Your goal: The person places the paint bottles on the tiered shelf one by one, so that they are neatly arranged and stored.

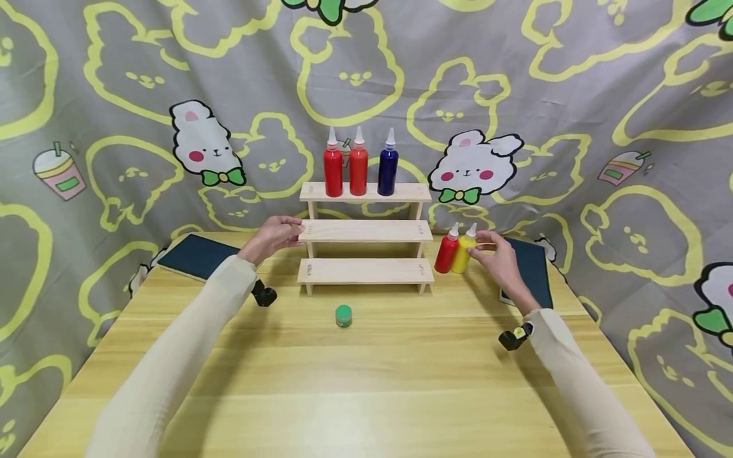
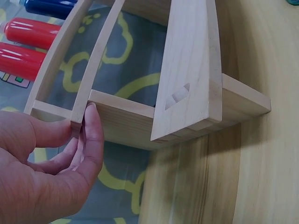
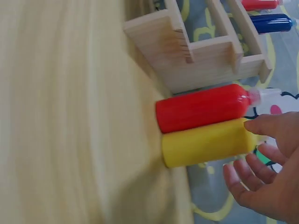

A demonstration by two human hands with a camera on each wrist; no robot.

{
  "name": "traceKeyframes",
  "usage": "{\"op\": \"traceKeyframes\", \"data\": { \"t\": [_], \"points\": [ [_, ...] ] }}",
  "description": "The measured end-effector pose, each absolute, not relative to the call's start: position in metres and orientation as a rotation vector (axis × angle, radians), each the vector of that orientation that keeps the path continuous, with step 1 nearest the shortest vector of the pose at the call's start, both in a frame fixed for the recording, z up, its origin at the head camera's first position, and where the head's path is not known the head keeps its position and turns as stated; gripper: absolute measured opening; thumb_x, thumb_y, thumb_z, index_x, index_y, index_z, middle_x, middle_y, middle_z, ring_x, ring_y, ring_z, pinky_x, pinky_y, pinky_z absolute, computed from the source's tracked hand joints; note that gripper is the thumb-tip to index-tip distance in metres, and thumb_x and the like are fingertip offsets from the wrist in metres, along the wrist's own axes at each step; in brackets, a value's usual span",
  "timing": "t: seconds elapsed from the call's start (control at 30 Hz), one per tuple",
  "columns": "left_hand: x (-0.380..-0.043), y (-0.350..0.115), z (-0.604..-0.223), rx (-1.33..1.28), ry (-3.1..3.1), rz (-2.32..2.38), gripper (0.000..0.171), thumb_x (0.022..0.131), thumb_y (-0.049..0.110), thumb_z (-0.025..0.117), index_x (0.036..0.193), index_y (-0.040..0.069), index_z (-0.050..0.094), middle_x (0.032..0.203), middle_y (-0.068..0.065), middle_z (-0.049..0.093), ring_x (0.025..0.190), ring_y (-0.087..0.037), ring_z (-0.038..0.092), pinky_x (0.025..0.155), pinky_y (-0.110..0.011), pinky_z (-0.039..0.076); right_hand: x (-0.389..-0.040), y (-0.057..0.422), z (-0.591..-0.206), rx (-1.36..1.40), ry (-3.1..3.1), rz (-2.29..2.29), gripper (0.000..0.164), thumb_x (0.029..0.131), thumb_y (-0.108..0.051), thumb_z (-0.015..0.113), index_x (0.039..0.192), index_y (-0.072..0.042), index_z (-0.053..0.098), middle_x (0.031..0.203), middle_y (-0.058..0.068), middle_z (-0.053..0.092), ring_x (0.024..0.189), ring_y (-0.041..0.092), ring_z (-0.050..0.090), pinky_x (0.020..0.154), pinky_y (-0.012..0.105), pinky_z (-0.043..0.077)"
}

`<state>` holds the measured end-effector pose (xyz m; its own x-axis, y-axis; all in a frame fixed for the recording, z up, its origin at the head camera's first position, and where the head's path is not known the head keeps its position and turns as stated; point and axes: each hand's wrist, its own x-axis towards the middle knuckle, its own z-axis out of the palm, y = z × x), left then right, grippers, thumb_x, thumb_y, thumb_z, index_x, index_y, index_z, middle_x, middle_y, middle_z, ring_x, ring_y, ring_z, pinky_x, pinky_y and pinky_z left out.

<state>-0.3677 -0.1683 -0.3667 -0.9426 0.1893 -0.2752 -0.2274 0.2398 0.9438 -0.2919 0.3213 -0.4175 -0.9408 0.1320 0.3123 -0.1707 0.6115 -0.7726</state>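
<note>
A three-tier wooden stand point(image 1: 366, 271) sits toward the back of the table. My left hand point(image 1: 275, 236) pinches the left end of its middle board point(image 2: 93, 70) between thumb and forefinger. To the right of the stand, a red squeeze bottle point(image 1: 446, 254) and a yellow squeeze bottle point(image 3: 205, 143) stand upright side by side. My right hand point(image 1: 497, 256) is at the upper part of the yellow bottle, thumb at its shoulder and the other fingers loosely bent and apart from it. On the top tier are two red bottles point(image 1: 333, 173) and one dark blue bottle point(image 1: 387, 172).
A small green-lidded jar point(image 1: 343, 316) stands on the table point(image 1: 366, 388) in front of the stand. Dark flat boards lie at the back left point(image 1: 197, 256) and back right point(image 1: 532, 270). A patterned grey curtain point(image 1: 258, 76) hangs close behind the stand.
</note>
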Motion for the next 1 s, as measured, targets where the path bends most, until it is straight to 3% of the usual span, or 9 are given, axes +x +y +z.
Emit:
{"op": "traceKeyframes", "data": {
  "t": [0.1,0.23,0.6,0.83,1.0],
  "points": [
    [-0.368,-0.17,-0.366,-0.047,2.186,1.756,0.05,0.109,0.01,0.054,0.154,-0.007,0.04,0.126,-0.014,0.05,0.097,-0.02,0.057,0.114,-0.039,0.053,-0.294,0.316,-0.422,0.011,-2.492,1.303,0.049,0.097,-0.01,0.076,0.139,0.008,0.056,0.138,0.029,0.059,0.119,0.045,0.062,0.077,0.001,0.042],
    [-0.368,-0.172,-0.366,-0.078,2.187,1.768,0.048,0.109,0.009,0.054,0.153,-0.007,0.041,0.123,-0.013,0.051,0.094,-0.019,0.056,0.108,-0.034,0.057,-0.3,0.311,-0.43,-0.017,-2.482,1.361,0.054,0.098,-0.014,0.076,0.141,0.008,0.053,0.139,0.03,0.057,0.125,0.046,0.059,0.081,0.005,0.043],
    [-0.361,-0.182,-0.373,-0.073,2.186,1.796,0.046,0.109,0.006,0.052,0.151,-0.01,0.041,0.121,-0.014,0.051,0.09,-0.017,0.062,0.116,-0.045,0.051,-0.301,0.309,-0.456,0.029,-2.433,1.496,0.058,0.096,-0.017,0.079,0.143,0.006,0.054,0.139,0.027,0.058,0.123,0.034,0.062,0.081,0.003,0.052],
    [-0.367,-0.173,-0.373,-0.068,2.165,1.826,0.045,0.109,0.007,0.053,0.15,-0.007,0.043,0.119,-0.013,0.05,0.091,-0.019,0.058,0.117,-0.045,0.05,-0.285,0.315,-0.448,0.029,-2.484,1.478,0.06,0.097,-0.024,0.079,0.144,0.003,0.053,0.142,0.024,0.056,0.127,0.039,0.06,0.08,0.004,0.053],
    [-0.369,-0.168,-0.369,-0.071,2.16,1.847,0.043,0.108,0.004,0.053,0.149,-0.008,0.044,0.117,-0.013,0.051,0.088,-0.02,0.057,0.117,-0.049,0.049,-0.276,0.316,-0.447,0.033,-2.522,1.438,0.059,0.098,-0.024,0.077,0.142,0.005,0.052,0.144,0.023,0.054,0.118,0.014,0.062,0.083,0.003,0.052]
  ]
}}
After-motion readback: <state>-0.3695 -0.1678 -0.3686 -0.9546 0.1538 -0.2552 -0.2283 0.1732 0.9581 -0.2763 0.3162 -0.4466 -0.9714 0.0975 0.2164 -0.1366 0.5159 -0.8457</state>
